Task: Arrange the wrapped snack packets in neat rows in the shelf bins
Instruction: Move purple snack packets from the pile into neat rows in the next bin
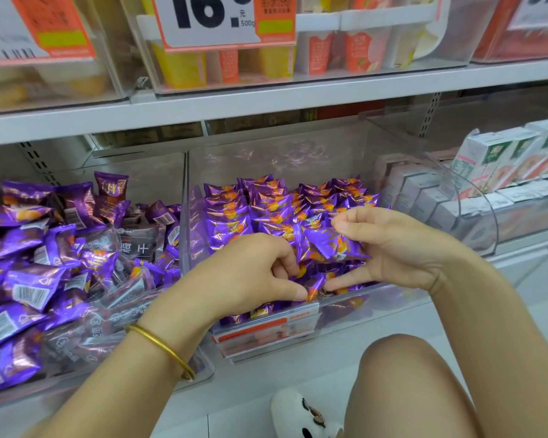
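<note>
Right grip [389, 248] pinches shiny purple wrapped snack packet [329, 245] above clear plastic shelf bin [266, 159]; left grip [250, 270] pinches second purple packet [316, 284] inside.

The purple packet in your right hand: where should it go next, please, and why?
Probably set the packet pinched in the right hand into the middle bin at its front gap, beside the front packet the left hand pinches; the rows behind already stand neat.

In the middle bin [298, 153], the right hand [393, 248] pinches a purple packet [331, 246] — the left hand [250, 273] pinches a second packet [315, 284] nearer, in front of neat rows [228, 216].
</note>
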`<state>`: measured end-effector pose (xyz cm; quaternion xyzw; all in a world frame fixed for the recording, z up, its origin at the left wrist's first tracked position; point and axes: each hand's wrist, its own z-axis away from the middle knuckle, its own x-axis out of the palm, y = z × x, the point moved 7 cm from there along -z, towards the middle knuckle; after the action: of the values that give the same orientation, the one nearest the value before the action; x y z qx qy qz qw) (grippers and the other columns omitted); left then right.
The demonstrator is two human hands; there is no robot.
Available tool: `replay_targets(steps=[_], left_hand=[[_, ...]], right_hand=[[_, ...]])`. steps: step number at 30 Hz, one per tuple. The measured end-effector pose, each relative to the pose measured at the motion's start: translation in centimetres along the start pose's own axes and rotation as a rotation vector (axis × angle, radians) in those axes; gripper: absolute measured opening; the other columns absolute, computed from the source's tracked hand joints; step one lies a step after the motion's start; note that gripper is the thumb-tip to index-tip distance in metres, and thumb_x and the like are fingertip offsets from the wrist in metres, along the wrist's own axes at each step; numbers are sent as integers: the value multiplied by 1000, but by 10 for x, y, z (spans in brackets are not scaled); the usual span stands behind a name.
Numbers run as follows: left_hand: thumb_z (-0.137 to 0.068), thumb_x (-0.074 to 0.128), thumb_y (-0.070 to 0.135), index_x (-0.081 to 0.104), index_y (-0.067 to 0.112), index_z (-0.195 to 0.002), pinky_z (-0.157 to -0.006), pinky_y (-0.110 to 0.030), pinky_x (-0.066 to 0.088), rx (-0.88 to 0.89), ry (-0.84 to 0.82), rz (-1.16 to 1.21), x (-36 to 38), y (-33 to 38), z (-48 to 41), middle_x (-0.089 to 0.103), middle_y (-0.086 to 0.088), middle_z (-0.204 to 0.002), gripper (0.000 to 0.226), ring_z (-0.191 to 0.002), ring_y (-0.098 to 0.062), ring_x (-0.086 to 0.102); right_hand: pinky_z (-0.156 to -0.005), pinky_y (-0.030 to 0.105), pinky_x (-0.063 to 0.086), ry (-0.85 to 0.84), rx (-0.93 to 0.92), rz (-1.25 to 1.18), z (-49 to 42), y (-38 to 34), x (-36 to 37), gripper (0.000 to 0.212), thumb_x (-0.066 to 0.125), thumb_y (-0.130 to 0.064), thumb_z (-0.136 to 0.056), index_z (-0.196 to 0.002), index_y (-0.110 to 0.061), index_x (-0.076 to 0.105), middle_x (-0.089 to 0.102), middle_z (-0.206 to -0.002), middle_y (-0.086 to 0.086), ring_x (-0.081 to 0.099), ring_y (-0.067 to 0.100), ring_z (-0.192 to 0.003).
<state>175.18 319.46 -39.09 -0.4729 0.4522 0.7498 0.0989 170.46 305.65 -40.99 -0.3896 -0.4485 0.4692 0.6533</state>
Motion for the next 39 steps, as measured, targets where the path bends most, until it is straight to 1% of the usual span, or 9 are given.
replay_targets(steps=[7, 11, 18, 20, 24, 29, 34, 37, 39], left_hand=[[-73, 75, 37, 64, 27, -85, -67, -29, 47, 8, 41, -195, 3, 4, -3, 51, 13, -74, 20, -70, -5, 49], [-74, 75, 32, 66, 26, -87, -76, -30, 49, 21, 37, -203, 1, 4, -4, 51, 13, -78, 17, -80, -8, 53], [-77, 72, 30, 47, 29, -64, -67, -27, 43, 7, 48, -243, 0, 4, -5, 49, 11, -76, 28, -68, -6, 46], [-77, 72, 31, 50, 26, -65, -61, -25, 39, -10, 52, -251, -1, 3, -5, 52, 9, -74, 27, -66, -8, 46], [-74, 74, 41, 53, 23, -65, -63, -28, 44, -62, 24, -184, -1, -1, -1, 63, 4, -78, 29, -63, -7, 49], [-74, 74, 35, 65, 21, -70, -66, -28, 48, -70, 21, -232, -1, -2, 0, 57, 11, -67, 17, -60, -2, 48], [-81, 69, 24, 65, 18, -67, -68, -30, 51, -100, 117, -202, -7, -5, -3, 66, 3, -68, 16, -57, -3, 50], [-81, 68, 23, 66, 16, -69, -69, -32, 52, -114, 122, -219, -6, -5, -4, 67, 1, -71, 14, -60, -8, 55], [-81, 67, 22, 64, 15, -70, -70, -35, 52, -114, 133, -255, -6, -4, -4, 65, 0, -72, 14, -70, -18, 59]], right_hand=[[-67, 64, 52, 31, -39, 2, 2, -2, 0, 6, 54, -9, -89, -84, -9, 53, 44, -91, 7, 46, 20, -95], [-66, 59, 55, 62, -85, 16, 6, -5, 0, 3, 54, -8, -90, -86, -8, 53, 44, -100, 4, 44, 17, -95], [-69, 49, 58, -97, -46, 34, 8, -3, 13, 26, 60, -14, -74, -98, -6, 54, 44, -100, 13, 52, 24, -88], [-72, 50, 58, -126, -17, 18, 6, -1, 15, 30, 60, -14, -74, -102, -5, 54, 48, -102, 16, 60, 23, -85], [-76, 52, 57, -126, -9, -7, 2, 2, 14, 32, 60, -14, -75, -104, -4, 54, 45, -106, 17, 51, 28, -97], [-66, 41, 58, -110, -58, 6, 3, -1, 12, 29, 59, -13, -76, -103, -2, 56, 44, -97, 17, 50, 25, -87], [-60, 16, 48, -21, -298, 355, 13, -15, 5, 22, 59, -2, -86, -106, -10, 65, 56, -80, 10, 55, 10, -65], [-68, 20, 53, 36, -460, 503, 18, -17, 8, 26, 68, -1, -80, -99, -19, 67, 66, -94, 6, 60, 13, -80], [-69, 26, 54, 71, -585, 595, 24, -17, 13, 27, 76, -17, -73, -96, -26, 68, 62, -99, -5, 59, 11, -88]])
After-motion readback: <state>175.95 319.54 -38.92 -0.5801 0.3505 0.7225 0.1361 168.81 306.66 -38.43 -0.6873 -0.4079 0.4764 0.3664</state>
